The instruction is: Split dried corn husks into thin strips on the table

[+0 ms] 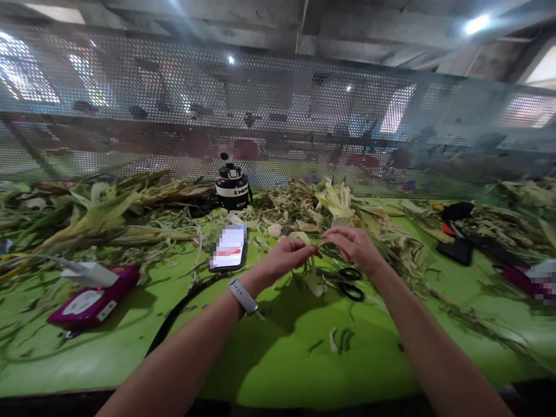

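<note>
The green table is spreading under everything and carrying scattered leaf scraps, so any piece slipping down could be getting lost among them. A tangled heap of dry husks is lying just beyond the hands, and its loose ends could be catching on whatever is being pulled nearby. The magenta power block is sitting on the left with a charger plugged in; a forearm snagging a cable could be dragging both. The black bottle is standing upright behind, probably risking little. The left hand and right hand are meeting over the table, each with thumb and fingers pressing together on a pale strip of husk. The phone is lying near the left wrist, where a sideways swing could be knocking it. The scissors are resting just below the right hand, so a dropping wrist could be bumping them. The strip is running between the 2 hands, and uneven tension could be tearing it
</note>
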`<state>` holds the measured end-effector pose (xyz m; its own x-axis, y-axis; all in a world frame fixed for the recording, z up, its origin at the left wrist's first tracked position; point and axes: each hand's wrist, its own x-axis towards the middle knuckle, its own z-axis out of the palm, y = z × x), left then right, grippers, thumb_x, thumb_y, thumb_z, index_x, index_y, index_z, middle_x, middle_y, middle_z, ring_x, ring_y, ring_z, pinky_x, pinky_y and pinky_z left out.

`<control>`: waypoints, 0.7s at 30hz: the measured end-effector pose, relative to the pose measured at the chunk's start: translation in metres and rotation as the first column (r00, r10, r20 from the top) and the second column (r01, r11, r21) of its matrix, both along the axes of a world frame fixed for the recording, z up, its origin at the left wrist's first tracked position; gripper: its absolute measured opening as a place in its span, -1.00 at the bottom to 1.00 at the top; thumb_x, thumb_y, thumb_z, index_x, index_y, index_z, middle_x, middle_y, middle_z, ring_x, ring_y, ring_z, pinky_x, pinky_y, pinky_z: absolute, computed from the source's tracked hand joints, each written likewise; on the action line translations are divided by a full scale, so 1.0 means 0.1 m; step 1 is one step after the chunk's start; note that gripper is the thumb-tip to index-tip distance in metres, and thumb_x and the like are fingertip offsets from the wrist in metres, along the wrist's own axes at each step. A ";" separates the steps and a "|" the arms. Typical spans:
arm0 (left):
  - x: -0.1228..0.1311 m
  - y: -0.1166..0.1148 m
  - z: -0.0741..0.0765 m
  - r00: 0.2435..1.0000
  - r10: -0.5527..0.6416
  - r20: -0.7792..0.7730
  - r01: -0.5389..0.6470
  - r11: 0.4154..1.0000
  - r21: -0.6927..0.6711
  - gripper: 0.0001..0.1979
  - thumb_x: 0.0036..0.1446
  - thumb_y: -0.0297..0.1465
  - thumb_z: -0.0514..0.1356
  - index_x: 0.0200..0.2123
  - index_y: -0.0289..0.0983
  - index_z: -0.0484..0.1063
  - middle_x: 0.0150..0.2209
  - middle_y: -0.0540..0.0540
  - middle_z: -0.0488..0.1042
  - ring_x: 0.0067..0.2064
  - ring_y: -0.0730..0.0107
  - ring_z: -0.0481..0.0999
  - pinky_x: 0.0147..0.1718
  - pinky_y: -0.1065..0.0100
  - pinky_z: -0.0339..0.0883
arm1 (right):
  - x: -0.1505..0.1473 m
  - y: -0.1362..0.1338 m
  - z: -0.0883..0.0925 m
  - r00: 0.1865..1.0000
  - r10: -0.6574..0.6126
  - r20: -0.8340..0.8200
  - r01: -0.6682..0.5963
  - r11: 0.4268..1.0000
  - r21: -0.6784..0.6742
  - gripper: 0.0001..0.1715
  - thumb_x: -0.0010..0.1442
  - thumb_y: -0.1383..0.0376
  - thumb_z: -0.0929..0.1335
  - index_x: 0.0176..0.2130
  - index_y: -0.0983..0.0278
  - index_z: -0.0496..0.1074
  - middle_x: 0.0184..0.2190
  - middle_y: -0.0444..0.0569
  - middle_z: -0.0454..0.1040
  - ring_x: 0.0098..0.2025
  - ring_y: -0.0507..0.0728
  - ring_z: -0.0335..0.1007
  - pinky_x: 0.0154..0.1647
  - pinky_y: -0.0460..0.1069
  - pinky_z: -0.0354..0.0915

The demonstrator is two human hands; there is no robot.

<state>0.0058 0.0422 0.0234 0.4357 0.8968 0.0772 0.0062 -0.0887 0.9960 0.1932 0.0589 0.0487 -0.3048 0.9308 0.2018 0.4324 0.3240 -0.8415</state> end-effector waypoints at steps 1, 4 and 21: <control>0.00 -0.01 0.01 1.000 -0.019 -0.019 0.019 1.000 0.001 -0.64 -0.03 -0.10 0.19 -0.50 -0.33 0.42 -0.67 0.12 0.11 -0.62 0.62 0.02 -0.62 0.45 -0.17 | -0.01 -0.01 0.01 0.999 -0.027 -0.032 0.026 0.999 -0.018 -0.66 0.10 0.11 0.28 -0.33 0.34 0.44 -0.82 -0.29 0.11 -0.78 -0.06 0.01 -0.73 -0.13 -0.02; 0.04 -0.07 0.05 0.997 -0.035 -0.075 0.034 0.999 -0.009 -0.56 0.00 -0.04 0.14 -0.62 -0.30 0.29 -0.68 0.10 0.15 -0.64 0.62 0.03 -0.63 0.45 -0.15 | -0.09 -0.03 -0.01 0.997 -0.024 -0.073 0.018 0.996 -0.082 -0.60 0.10 0.07 0.27 -0.38 0.35 0.46 -0.87 -0.29 0.07 -0.80 -0.08 -0.06 -0.75 -0.13 -0.07; 0.07 -0.07 -0.05 0.985 -0.147 -0.092 0.136 0.984 -0.111 -0.67 0.05 -0.17 0.07 -0.55 -0.31 0.37 -0.67 0.05 0.24 -0.62 0.57 0.11 -0.63 0.45 -0.07 | -0.24 -0.04 -0.16 0.974 -0.014 -0.227 -0.005 0.997 -0.081 -0.70 -0.01 0.11 0.36 -0.50 0.31 0.34 -0.72 -0.23 0.23 -0.70 -0.08 0.07 -0.68 -0.14 0.04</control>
